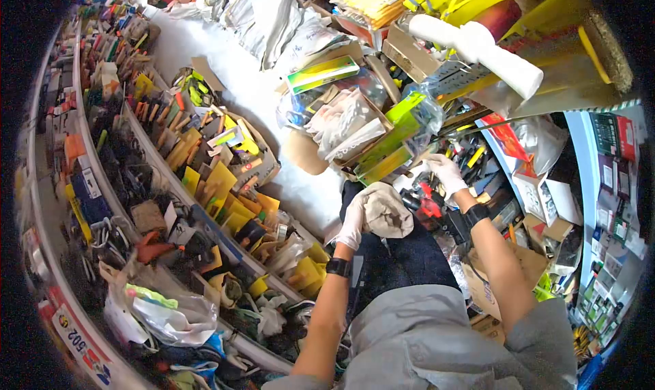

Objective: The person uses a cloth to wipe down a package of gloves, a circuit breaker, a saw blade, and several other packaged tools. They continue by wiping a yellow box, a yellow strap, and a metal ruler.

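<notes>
My left hand (351,226), in a white glove, is closed on the left side of a rolled beige cloth bundle (387,211) above my dark trousers. The bundle's folds spiral around a hollow on top. My right hand (448,177), also gloved in white, is at the tool-filled shelf on the right. Its fingers are bent together, and anything between them is too small to make out. Just below it lies a black and red tool (430,204). Ahead of both hands stands an open carton (351,127) with pale gloves or cloths and green-yellow packs.
Curved shelves (174,178) full of handled tools and yellow packs run along the left. A carton (256,154) of mixed goods stands on the pale floor (205,45). White pipe fittings (477,45) jut out at upper right. A plastic bag (170,308) sits at lower left.
</notes>
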Action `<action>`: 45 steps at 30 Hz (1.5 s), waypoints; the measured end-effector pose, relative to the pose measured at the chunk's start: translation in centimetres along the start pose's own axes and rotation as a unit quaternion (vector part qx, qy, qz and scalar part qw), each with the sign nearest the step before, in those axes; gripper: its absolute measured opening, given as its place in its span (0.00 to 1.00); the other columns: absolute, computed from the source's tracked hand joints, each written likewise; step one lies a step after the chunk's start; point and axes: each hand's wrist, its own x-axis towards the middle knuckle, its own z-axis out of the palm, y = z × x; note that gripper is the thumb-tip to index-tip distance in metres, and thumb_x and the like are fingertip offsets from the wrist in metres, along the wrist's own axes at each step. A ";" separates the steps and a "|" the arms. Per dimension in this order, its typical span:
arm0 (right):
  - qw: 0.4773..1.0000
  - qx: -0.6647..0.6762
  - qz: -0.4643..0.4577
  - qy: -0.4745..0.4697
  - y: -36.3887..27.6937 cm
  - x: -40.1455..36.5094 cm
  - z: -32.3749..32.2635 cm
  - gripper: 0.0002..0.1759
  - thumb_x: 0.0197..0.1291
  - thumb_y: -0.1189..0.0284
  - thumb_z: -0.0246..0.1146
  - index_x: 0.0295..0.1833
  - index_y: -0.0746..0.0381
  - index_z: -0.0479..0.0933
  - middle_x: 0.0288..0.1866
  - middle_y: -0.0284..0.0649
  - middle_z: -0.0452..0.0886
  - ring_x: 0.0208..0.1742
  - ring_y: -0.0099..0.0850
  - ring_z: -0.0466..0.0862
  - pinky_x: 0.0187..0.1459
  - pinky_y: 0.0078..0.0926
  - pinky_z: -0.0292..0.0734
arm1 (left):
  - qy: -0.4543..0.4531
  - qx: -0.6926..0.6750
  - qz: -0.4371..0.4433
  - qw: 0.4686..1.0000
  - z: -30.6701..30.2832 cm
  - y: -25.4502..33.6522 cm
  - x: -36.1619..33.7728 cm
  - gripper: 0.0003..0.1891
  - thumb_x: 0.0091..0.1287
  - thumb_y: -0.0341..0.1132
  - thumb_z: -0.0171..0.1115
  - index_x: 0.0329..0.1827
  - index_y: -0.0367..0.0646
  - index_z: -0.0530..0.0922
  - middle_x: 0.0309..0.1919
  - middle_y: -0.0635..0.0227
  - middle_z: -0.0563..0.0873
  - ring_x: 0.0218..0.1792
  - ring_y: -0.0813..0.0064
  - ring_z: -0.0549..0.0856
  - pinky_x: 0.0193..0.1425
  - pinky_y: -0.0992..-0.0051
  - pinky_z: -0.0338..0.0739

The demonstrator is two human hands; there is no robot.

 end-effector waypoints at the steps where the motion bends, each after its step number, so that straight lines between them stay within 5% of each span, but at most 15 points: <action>1: 0.999 -0.013 0.030 -0.012 0.9 0.2 0.2 0.22 0.64 0.69 0.64 0.61 0.65 0.76 0.49 0.38 0.85 0.48 0.26 0.82 0.53 0.23 0.76 | -0.009 0.019 0.004 1.000 0.5 0.4 -0.4 0.20 0.73 0.41 0.50 0.59 0.38 0.79 0.52 0.65 0.84 0.53 0.73 0.80 0.61 0.74 0.72; 6: 0.996 -0.049 0.033 -0.060 7.0 -1.4 4.0 0.18 0.62 0.71 0.62 0.57 0.63 0.79 0.45 0.36 0.86 0.45 0.24 0.82 0.49 0.22 0.76 | -0.001 0.117 0.036 0.993 0.8 0.9 -2.4 0.24 0.74 0.46 0.51 0.59 0.34 0.79 0.53 0.62 0.85 0.54 0.72 0.81 0.62 0.74 0.72; 9: 0.979 -0.173 -0.019 -0.104 6.0 -4.7 6.5 0.17 0.63 0.66 0.62 0.52 0.63 0.82 0.47 0.43 0.87 0.49 0.33 0.85 0.54 0.27 0.77 | 0.012 0.103 0.011 0.995 0.1 0.8 -3.1 0.23 0.74 0.46 0.52 0.57 0.34 0.80 0.53 0.61 0.86 0.54 0.72 0.82 0.61 0.73 0.73; 13: 0.968 -0.184 0.045 -0.163 2.9 -6.9 8.0 0.19 0.64 0.64 0.62 0.57 0.61 0.80 0.50 0.41 0.87 0.51 0.30 0.85 0.54 0.26 0.78 | 0.017 0.194 0.000 0.981 -2.6 0.0 -2.5 0.22 0.72 0.45 0.55 0.57 0.36 0.81 0.52 0.62 0.86 0.53 0.71 0.82 0.60 0.72 0.74; 18: 0.993 -0.098 -0.024 -0.054 1.4 -2.3 8.8 0.22 0.67 0.63 0.62 0.61 0.65 0.76 0.48 0.37 0.85 0.42 0.24 0.81 0.46 0.24 0.77 | 0.001 0.149 0.020 0.989 -3.2 4.1 -3.2 0.14 0.65 0.28 0.56 0.52 0.38 0.82 0.42 0.73 0.86 0.41 0.83 0.80 0.49 0.82 0.74; 19: 0.998 -0.038 0.024 -0.039 -0.3 -1.1 8.7 0.22 0.67 0.63 0.61 0.62 0.63 0.76 0.49 0.38 0.85 0.42 0.26 0.82 0.47 0.26 0.77 | -0.002 0.149 0.021 0.989 -3.6 4.3 -2.8 0.14 0.65 0.28 0.56 0.52 0.38 0.82 0.42 0.73 0.86 0.41 0.83 0.80 0.49 0.82 0.74; 21: 0.996 -0.086 -0.009 0.022 -3.4 1.3 7.9 0.22 0.68 0.62 0.60 0.63 0.61 0.76 0.49 0.40 0.85 0.43 0.29 0.83 0.48 0.27 0.78 | -0.050 0.025 0.031 0.998 -4.4 4.9 -1.7 0.14 0.65 0.27 0.54 0.51 0.38 0.83 0.42 0.73 0.86 0.40 0.84 0.80 0.48 0.84 0.73; 23: 0.993 -0.059 -0.065 0.083 -7.5 2.4 7.3 0.23 0.65 0.57 0.62 0.59 0.61 0.77 0.50 0.46 0.85 0.51 0.37 0.85 0.52 0.32 0.78 | -0.061 0.068 -0.005 0.996 -6.0 5.3 0.3 0.15 0.63 0.25 0.51 0.47 0.39 0.84 0.41 0.73 0.87 0.39 0.84 0.80 0.46 0.85 0.73; 28: 0.960 -0.212 -0.097 0.157 -12.4 7.0 7.0 0.24 0.64 0.56 0.59 0.60 0.57 0.78 0.52 0.51 0.84 0.52 0.47 0.84 0.55 0.38 0.76 | 0.010 0.008 -0.104 0.995 -11.5 3.6 9.0 0.21 0.66 0.47 0.49 0.42 0.40 0.83 0.28 0.72 0.79 0.30 0.75 0.74 0.39 0.73 0.70; 29: 0.955 -0.241 -0.095 0.145 -13.0 8.0 7.2 0.25 0.65 0.56 0.57 0.60 0.60 0.77 0.54 0.53 0.82 0.55 0.48 0.82 0.58 0.38 0.75 | -0.018 -0.009 -0.173 0.985 -11.9 6.0 9.5 0.21 0.66 0.47 0.48 0.42 0.40 0.83 0.31 0.69 0.81 0.31 0.73 0.76 0.42 0.72 0.71; 32: 0.946 -0.303 -0.055 0.105 -15.8 8.6 8.3 0.27 0.65 0.55 0.56 0.60 0.63 0.76 0.55 0.54 0.81 0.58 0.51 0.80 0.61 0.40 0.72 | -0.028 0.013 -0.155 0.987 -8.5 16.8 5.9 0.21 0.68 0.49 0.45 0.42 0.42 0.82 0.36 0.66 0.84 0.36 0.69 0.80 0.48 0.72 0.74; 36: 0.948 -0.316 -0.002 0.041 -16.4 11.1 9.9 0.26 0.64 0.55 0.56 0.60 0.61 0.76 0.56 0.53 0.81 0.59 0.50 0.80 0.61 0.40 0.72 | -0.041 0.362 -0.114 0.924 -11.6 14.1 14.1 0.42 0.68 0.63 0.32 0.58 0.30 0.77 0.59 0.44 0.80 0.62 0.54 0.77 0.67 0.63 0.65; 38: 0.920 -0.391 -0.010 0.028 -16.3 11.8 10.5 0.25 0.61 0.55 0.54 0.58 0.57 0.78 0.53 0.52 0.83 0.55 0.51 0.81 0.57 0.45 0.75 | -0.072 0.366 -0.130 0.919 -12.6 12.6 17.2 0.44 0.68 0.65 0.30 0.58 0.28 0.76 0.62 0.41 0.77 0.66 0.51 0.74 0.69 0.61 0.63; 42: 0.880 -0.474 0.002 -0.023 -19.1 11.5 10.4 0.21 0.56 0.62 0.55 0.52 0.60 0.80 0.49 0.53 0.83 0.52 0.51 0.83 0.53 0.46 0.77 | -0.048 0.338 -0.154 0.927 -13.5 11.4 20.5 0.45 0.68 0.66 0.31 0.55 0.28 0.77 0.55 0.38 0.81 0.60 0.46 0.78 0.68 0.61 0.66; 45: 0.842 -0.539 0.012 -0.039 -19.3 12.7 11.1 0.19 0.55 0.64 0.56 0.47 0.61 0.83 0.45 0.53 0.85 0.47 0.51 0.85 0.49 0.47 0.79 | -0.071 0.409 -0.081 0.906 -11.8 16.3 17.6 0.41 0.67 0.68 0.36 0.46 0.33 0.81 0.48 0.43 0.85 0.52 0.46 0.83 0.60 0.61 0.71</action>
